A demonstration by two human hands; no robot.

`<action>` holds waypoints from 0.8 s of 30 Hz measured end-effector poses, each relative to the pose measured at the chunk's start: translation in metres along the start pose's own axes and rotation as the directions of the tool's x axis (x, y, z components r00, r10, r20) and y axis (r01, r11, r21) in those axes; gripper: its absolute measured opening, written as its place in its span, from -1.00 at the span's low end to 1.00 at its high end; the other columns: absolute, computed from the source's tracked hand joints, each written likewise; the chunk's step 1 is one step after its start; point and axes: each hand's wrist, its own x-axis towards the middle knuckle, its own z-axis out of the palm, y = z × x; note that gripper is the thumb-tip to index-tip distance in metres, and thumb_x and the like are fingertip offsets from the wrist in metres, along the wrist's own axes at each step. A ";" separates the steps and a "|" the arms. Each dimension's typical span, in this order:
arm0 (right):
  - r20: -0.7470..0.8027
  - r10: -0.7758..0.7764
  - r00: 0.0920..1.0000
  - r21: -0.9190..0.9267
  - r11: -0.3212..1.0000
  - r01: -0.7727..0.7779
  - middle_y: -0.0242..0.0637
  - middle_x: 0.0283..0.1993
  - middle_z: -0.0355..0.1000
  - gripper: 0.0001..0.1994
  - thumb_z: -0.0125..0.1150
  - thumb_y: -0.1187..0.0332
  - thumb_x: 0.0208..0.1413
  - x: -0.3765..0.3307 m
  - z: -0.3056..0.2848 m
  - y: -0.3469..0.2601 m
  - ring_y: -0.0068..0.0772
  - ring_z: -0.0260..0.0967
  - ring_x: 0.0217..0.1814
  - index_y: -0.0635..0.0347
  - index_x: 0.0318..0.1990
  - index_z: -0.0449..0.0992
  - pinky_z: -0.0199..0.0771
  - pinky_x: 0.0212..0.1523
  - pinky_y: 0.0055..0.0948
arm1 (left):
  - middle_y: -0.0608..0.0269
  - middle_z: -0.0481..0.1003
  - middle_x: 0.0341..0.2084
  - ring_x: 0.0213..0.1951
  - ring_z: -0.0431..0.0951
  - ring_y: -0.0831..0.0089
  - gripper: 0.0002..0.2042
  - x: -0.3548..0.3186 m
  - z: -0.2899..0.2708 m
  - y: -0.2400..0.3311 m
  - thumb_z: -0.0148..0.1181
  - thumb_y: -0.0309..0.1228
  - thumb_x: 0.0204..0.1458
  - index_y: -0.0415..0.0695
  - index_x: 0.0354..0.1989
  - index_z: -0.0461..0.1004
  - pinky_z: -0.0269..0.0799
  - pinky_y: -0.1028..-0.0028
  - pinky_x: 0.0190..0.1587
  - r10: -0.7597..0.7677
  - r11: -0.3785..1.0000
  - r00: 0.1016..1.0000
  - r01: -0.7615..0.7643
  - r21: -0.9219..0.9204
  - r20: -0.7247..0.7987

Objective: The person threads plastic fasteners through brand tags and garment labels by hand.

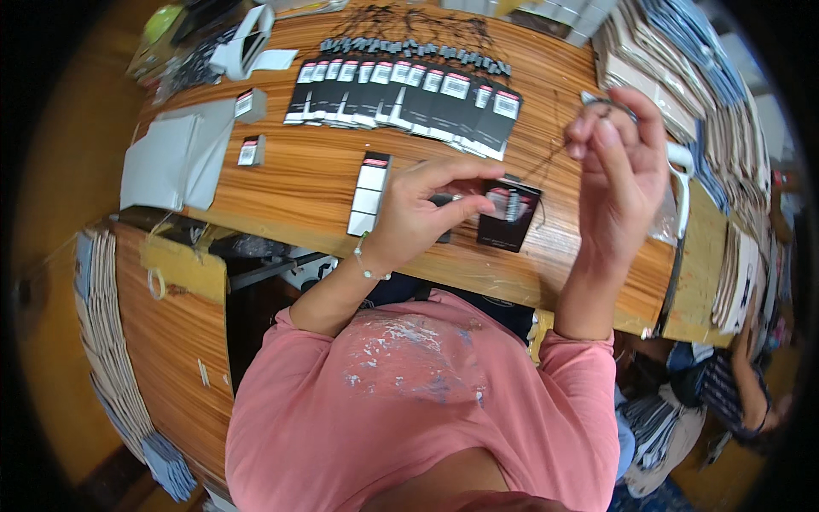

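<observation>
Hang tag [509,214], one, black card with a printed label, lies on the wooden worktop [299,183] just right of the left hand [422,213] and below the fanned row of like tags [409,94]. Left of the hang tag: a grey folded pouch [179,158], two small boxed tags [250,128], and one long black-and-white label strip [368,194]. Left hand's fingers [465,205] are together, pinched on a small dark piece at the tag's left edge; exactly what it is I cannot tell. A thin black string [546,162] runs from the tag up to the right hand [618,162], whose fingers are closed on its end. Judgement: tag is light, thin, fairly stiff, creases if bent; best held by its edge near the hole. Row count roughly seventeen, overlapping, not exact. Stacks of paper bags [674,60] right of the tag, uncountable.
</observation>
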 end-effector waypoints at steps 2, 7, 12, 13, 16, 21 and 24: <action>-0.029 -0.054 0.998 -0.105 0.993 0.050 -0.14 -0.43 0.36 -0.77 0.01 0.57 -0.03 -0.005 0.011 -0.018 -0.44 0.31 -0.46 0.38 -0.17 0.25 0.32 -0.40 -0.58 | 0.13 0.40 -0.21 -0.20 0.42 0.49 -0.68 0.011 -0.012 0.009 0.12 -0.59 -0.13 -0.30 -0.13 0.35 0.40 0.54 -0.21 0.044 0.998 0.997 -0.040 0.058 -0.062; 0.181 -0.255 0.950 -0.198 0.937 0.289 -0.17 -0.52 0.29 -0.80 -0.07 0.51 0.02 0.000 0.012 -0.029 -0.42 0.22 -0.46 0.35 -0.17 0.28 0.20 -0.36 -0.45 | 0.22 0.38 -0.21 -0.17 0.38 0.43 -0.62 -0.003 -0.108 -0.029 0.15 -0.48 -0.16 -0.17 -0.07 0.35 0.29 0.52 -0.12 -0.205 0.721 0.972 0.227 0.655 -0.111; 0.120 -0.230 0.966 -0.318 0.912 0.257 -0.17 -0.53 0.34 -0.68 -0.03 0.49 0.02 0.004 0.006 -0.024 -0.43 0.26 -0.45 0.48 -0.07 0.22 0.25 -0.27 -0.46 | 0.23 0.39 -0.28 -0.20 0.38 0.40 -0.56 -0.016 -0.124 -0.041 0.27 -0.45 -0.31 -0.12 -0.12 0.41 0.31 0.47 -0.15 -0.360 0.688 0.930 0.321 0.651 -0.077; 0.146 -0.178 0.973 -0.363 0.905 0.220 -0.16 -0.50 0.36 -0.66 -0.06 0.48 0.04 0.004 0.004 -0.024 -0.42 0.25 -0.40 0.49 -0.03 0.19 0.22 -0.16 -0.39 | 0.24 0.39 -0.29 -0.21 0.38 0.39 -0.55 -0.016 -0.126 -0.044 0.29 -0.45 -0.34 -0.12 -0.14 0.42 0.30 0.46 -0.16 -0.377 0.700 0.924 0.326 0.636 -0.059; 0.130 -0.058 0.990 -0.338 0.936 0.099 -0.15 -0.47 0.39 -0.64 0.00 0.49 0.02 0.005 0.005 -0.025 -0.31 0.33 -0.32 0.54 -0.04 0.20 0.28 -0.15 -0.36 | 0.25 0.40 -0.32 -0.21 0.38 0.41 -0.59 -0.014 -0.122 -0.039 0.31 -0.46 -0.38 -0.15 -0.22 0.46 0.30 0.48 -0.17 -0.236 0.648 0.969 0.213 0.731 -0.072; 0.154 0.005 0.988 -0.175 0.984 0.022 -0.13 -0.45 0.41 -0.83 0.05 0.57 -0.06 0.008 -0.001 -0.016 -0.40 0.40 -0.39 0.45 -0.26 0.38 0.39 -0.27 -0.54 | 0.29 0.45 -0.39 -0.38 0.42 0.60 -0.75 -0.013 -0.119 -0.035 0.26 -0.55 -0.29 -0.24 -0.35 0.45 0.34 0.63 -0.33 -0.295 0.719 0.937 0.346 0.603 -0.186; 0.165 0.048 0.985 -0.157 0.987 -0.022 -0.12 -0.43 0.41 -0.87 0.03 0.61 -0.06 0.010 0.000 -0.013 -0.43 0.40 -0.38 0.43 -0.30 0.39 0.38 -0.27 -0.55 | 0.32 0.47 -0.48 -0.48 0.41 0.68 -0.80 -0.015 -0.119 -0.038 0.22 -0.57 -0.22 -0.26 -0.35 0.45 0.34 0.70 -0.39 -0.360 0.745 0.897 0.441 0.500 -0.255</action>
